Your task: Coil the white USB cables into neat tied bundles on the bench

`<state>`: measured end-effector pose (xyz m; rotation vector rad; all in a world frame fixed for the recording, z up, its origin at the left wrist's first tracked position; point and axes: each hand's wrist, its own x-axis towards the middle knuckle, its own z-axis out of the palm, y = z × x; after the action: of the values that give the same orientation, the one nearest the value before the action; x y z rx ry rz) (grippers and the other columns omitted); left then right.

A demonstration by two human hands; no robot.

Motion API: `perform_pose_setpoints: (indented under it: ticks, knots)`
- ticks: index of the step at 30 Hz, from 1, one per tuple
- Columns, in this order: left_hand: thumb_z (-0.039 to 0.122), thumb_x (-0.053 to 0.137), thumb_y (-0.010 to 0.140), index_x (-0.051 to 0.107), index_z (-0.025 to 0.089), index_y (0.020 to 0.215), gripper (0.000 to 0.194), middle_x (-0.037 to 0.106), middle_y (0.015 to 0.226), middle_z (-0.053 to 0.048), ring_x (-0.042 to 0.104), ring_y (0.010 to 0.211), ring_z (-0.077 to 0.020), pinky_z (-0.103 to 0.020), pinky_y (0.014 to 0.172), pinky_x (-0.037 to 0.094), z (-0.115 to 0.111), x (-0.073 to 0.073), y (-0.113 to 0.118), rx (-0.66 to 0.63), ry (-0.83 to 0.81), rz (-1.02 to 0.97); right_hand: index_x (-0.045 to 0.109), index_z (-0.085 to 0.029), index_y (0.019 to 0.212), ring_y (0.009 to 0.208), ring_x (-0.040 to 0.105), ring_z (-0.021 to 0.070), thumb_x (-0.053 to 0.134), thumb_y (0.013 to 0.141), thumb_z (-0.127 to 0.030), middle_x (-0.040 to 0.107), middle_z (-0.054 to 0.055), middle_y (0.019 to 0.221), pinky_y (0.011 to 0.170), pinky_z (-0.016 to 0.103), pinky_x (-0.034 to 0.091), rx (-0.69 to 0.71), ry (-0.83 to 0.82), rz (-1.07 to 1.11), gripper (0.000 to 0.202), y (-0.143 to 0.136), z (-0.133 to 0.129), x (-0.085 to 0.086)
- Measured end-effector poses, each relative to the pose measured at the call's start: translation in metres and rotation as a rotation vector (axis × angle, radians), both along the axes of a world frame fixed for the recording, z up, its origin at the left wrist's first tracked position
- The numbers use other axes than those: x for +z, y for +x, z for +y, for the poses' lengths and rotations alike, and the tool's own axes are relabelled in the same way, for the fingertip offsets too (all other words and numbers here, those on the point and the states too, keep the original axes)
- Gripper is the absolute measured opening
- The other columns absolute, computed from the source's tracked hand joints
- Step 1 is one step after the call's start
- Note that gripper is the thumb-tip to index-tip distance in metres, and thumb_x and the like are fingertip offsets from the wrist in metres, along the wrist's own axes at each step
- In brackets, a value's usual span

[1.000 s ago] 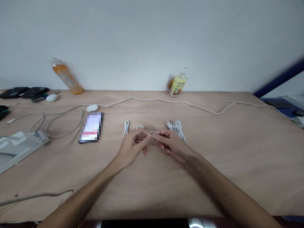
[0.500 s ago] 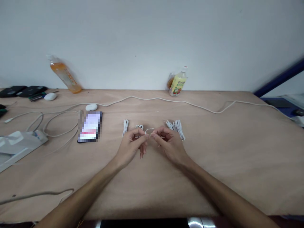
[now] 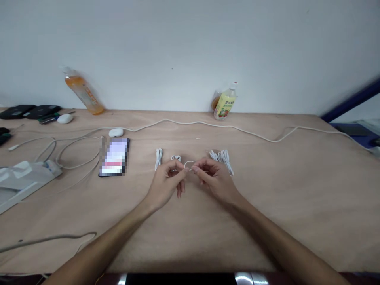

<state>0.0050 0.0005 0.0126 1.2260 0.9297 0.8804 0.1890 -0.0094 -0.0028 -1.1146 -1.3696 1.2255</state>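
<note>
Above the middle of the table, my left hand (image 3: 166,181) pinches a thin white wire (image 3: 190,162) between thumb and forefinger. My right hand (image 3: 216,180) pinches the same wire just to the right, a small gap away. A short curve of it arcs up behind the fingertips; its ends are hidden by my fingers. Just past my left hand lie a folded white cable bundle (image 3: 158,159) and a smaller white coil (image 3: 176,158), partly covered by the hand. Behind my right hand are more bundled white cables (image 3: 226,161).
A phone (image 3: 114,157) lies on the table (image 3: 297,190) at left, near a white earbud case (image 3: 115,132). A long white cable (image 3: 202,123) crosses the back. An orange drink bottle (image 3: 84,93) and a yellow-labelled bottle (image 3: 225,103) stand by the wall. A white tray (image 3: 32,186) sits far left.
My fingertips have drawn slightly apart, with a little more of the wire showing between them. The whole view has shifted a little; the table's objects lie as before.
</note>
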Motion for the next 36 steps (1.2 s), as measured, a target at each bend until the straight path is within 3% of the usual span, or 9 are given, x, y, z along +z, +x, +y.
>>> perform_pose_setpoints:
  ticks: [9,14,19,29,36]
  knots:
    - [0.037,0.075,0.083,0.058,0.02,0.071,0.027,0.058,0.058,0.005,0.053,0.04,-0.0077,-0.018,0.035,0.039,-0.002,-0.001,0.003,0.039,-0.176,-0.091,0.068,-0.024,0.081,0.063,0.053,0.0144,0.074,0.096,-0.041,0.063,0.0,0.076,0.057,0.029,0.042,-0.147,0.21,-0.141,0.023,-0.003,-0.004,-0.012]
    - [0.037,0.077,0.082,0.059,0.02,0.071,0.027,0.057,0.055,0.006,0.053,0.039,-0.0084,-0.018,0.033,0.039,-0.002,0.001,0.002,0.033,-0.151,-0.104,0.077,-0.027,0.096,0.067,0.057,0.0161,0.07,0.1,-0.035,0.067,0.002,0.084,0.06,0.03,0.046,-0.089,0.304,-0.24,0.011,0.002,-0.004,-0.01]
    - [0.038,0.08,0.082,0.059,0.02,0.072,0.029,0.057,0.055,0.006,0.054,0.04,-0.0088,-0.018,0.034,0.04,0.0,0.0,0.001,0.035,-0.154,-0.101,0.08,-0.028,0.1,0.067,0.059,0.0164,0.068,0.103,-0.03,0.07,0.003,0.088,0.062,0.031,0.049,-0.022,0.397,-0.322,0.013,0.007,-0.002,-0.005]
    - [0.033,0.081,0.077,0.06,0.018,0.069,0.027,0.059,0.058,0.005,0.053,0.039,-0.0072,-0.017,0.032,0.038,-0.002,0.004,0.004,0.071,-0.259,-0.186,0.077,-0.023,0.103,0.068,0.063,0.0145,0.063,0.106,-0.018,0.074,0.003,0.087,0.059,0.026,0.051,-0.114,0.682,-0.488,0.014,0.006,-0.003,-0.014]
    - [0.034,0.083,0.075,0.058,0.019,0.068,0.031,0.058,0.058,0.006,0.052,0.04,-0.0062,-0.016,0.033,0.036,-0.004,0.004,0.005,0.088,-0.303,-0.221,0.076,-0.022,0.103,0.067,0.065,0.014,0.065,0.106,-0.016,0.075,0.002,0.087,0.059,0.025,0.053,-0.141,0.711,-0.508,0.013,0.005,-0.003,-0.016]
